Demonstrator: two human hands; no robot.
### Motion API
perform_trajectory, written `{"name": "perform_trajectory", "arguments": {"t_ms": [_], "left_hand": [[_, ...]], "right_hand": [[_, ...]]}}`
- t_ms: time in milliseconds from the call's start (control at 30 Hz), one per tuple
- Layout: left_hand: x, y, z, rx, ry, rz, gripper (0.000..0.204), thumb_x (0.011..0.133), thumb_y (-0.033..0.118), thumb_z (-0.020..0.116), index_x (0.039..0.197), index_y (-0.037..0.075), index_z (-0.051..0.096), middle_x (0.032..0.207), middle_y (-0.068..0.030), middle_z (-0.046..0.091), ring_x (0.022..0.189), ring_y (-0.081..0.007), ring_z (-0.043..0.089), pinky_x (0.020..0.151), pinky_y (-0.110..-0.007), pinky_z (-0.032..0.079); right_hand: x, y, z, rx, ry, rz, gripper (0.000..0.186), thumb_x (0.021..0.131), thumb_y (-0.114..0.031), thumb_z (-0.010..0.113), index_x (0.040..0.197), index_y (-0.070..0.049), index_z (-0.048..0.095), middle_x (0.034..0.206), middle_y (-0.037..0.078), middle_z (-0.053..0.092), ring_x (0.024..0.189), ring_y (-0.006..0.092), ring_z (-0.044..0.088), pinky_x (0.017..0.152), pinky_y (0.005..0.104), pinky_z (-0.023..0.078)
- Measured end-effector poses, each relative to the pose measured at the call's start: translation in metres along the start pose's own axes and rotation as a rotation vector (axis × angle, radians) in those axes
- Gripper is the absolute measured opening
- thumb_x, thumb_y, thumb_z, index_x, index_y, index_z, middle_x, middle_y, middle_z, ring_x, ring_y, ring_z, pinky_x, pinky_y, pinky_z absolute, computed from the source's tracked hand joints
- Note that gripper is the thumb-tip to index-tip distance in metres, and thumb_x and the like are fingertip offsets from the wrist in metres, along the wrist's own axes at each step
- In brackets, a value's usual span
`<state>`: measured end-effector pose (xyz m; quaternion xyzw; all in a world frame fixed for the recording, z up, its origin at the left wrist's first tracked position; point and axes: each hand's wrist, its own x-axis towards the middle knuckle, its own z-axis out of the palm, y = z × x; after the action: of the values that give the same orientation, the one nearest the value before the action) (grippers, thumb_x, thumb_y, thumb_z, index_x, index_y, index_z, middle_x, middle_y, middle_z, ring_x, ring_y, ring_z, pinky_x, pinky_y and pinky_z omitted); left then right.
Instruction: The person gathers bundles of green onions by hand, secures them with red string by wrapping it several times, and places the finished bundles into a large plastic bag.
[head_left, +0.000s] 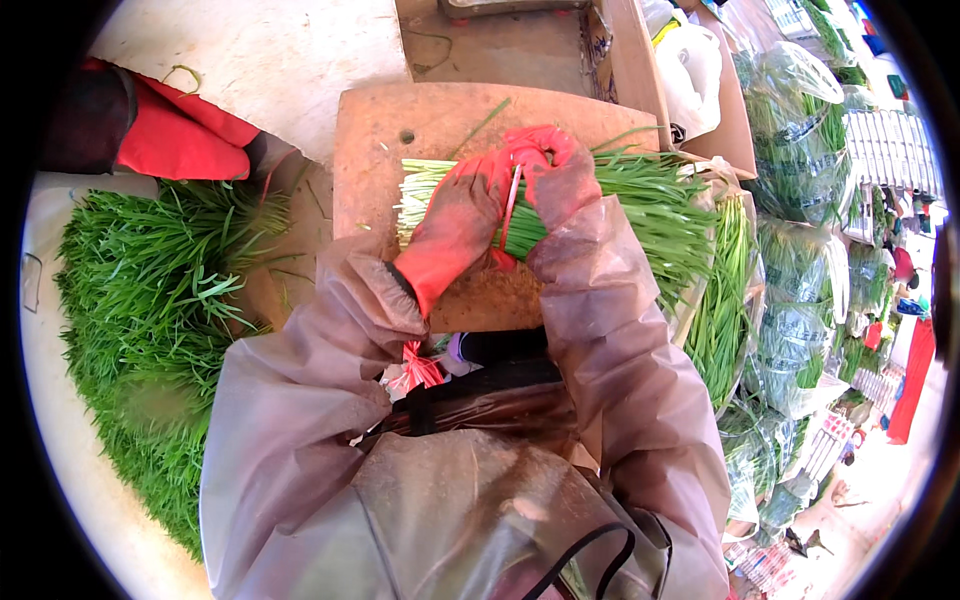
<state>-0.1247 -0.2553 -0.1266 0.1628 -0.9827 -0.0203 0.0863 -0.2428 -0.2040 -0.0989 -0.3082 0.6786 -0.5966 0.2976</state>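
A thick bundle of garlic chives (655, 215) lies across a worn wooden board (375, 130), pale stem ends to the left and green leaves to the right. Around its middle runs a narrow red-and-white tie (511, 208). My left hand (462, 205), in a soiled red glove, rests over the stems with its fingers closed at the tie's upper end. My right hand (552, 165), gloved alike, meets it there, bent fingers pinching the tie. The fingertips and the far side of the bundle are partly hidden by the gloves.
Loose chives (150, 300) form a big heap at the left. Beyond it show red cloth and a dark sleeve (185, 130). A cardboard box (630, 55) and white plastic bag (690, 80) stand behind the board. More chives (722, 310) and bagged greens (795, 150) line the right.
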Motion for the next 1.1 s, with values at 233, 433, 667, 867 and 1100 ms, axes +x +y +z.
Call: {"name": "perform_trajectory", "arguments": {"t_ms": [233, 433, 667, 867, 1100], "left_hand": [[0.053, -0.027, -0.04, -0.332, -0.572, -0.065, 0.037, 0.072, 0.032, 0.053, 0.088, -0.001, 0.048, 0.075, -0.0151, 0.058, 0.075, -0.0273, 0.057, 0.062, -0.037, 0.045], [0.047, -0.017, -0.029, -0.271, -0.428, -0.054, 0.031, 0.083, 0.022, 0.041, 0.109, 0.007, 0.043, 0.103, -0.0105, 0.052, 0.088, -0.0261, 0.052, 0.077, -0.033, 0.04], [-0.014, -0.02, -0.035, -0.966, 0.065, 0.098, 0.042, 0.073, 0.031, 0.053, 0.107, 0.008, 0.046, 0.121, -0.0132, 0.038, 0.111, -0.0251, 0.037, 0.092, -0.038, 0.026], [0.013, -0.064, -0.014, -0.78, -0.199, 0.002, 0.031, 0.079, 0.03, 0.044, 0.1, 0.008, 0.051, 0.109, -0.013, 0.048, 0.1, -0.0249, 0.046, 0.082, -0.035, 0.035], [0.053, -0.089, 0.016, -0.571, -0.396, -0.113, 0.03, 0.085, 0.026, 0.037, 0.087, 0.001, 0.053, 0.08, -0.0088, 0.059, 0.072, -0.0199, 0.055, 0.059, -0.03, 0.043]], "right_hand": [[-0.008, -0.069, 0.001, 0.161, 0.018, 0.232, 0.018, 0.071, 0.005, 0.039, 0.076, -0.002, 0.055, 0.069, 0.005, 0.057, 0.052, 0.0095, 0.048, 0.044, 0.0232, 0.039], [-0.085, -0.037, -0.004, -0.13, -0.259, -0.495, 0.017, 0.065, 0.011, 0.041, 0.072, 0.002, 0.053, 0.071, 0.01, 0.055, 0.062, 0.0164, 0.054, 0.06, 0.0265, 0.044], [-0.061, -0.078, 0.018, -0.536, -0.185, -0.495, 0.016, 0.067, -0.003, 0.051, 0.082, -0.006, 0.054, 0.081, 0.01, 0.055, 0.074, 0.0248, 0.052, 0.07, 0.0314, 0.043], [-0.061, -0.052, 0.062, 1.613, 0.23, 0.059, 0.039, 0.074, -0.021, 0.046, 0.111, -0.008, 0.042, 0.114, 0.009, 0.043, 0.108, 0.0232, 0.038, 0.089, 0.0317, 0.035], [-0.039, 0.047, 0.059, 4.011, -0.479, 0.447, 0.045, 0.08, -0.026, 0.039, 0.121, -0.008, 0.033, 0.131, 0.006, 0.027, 0.123, 0.0203, 0.022, 0.1, 0.0399, 0.019]]}}
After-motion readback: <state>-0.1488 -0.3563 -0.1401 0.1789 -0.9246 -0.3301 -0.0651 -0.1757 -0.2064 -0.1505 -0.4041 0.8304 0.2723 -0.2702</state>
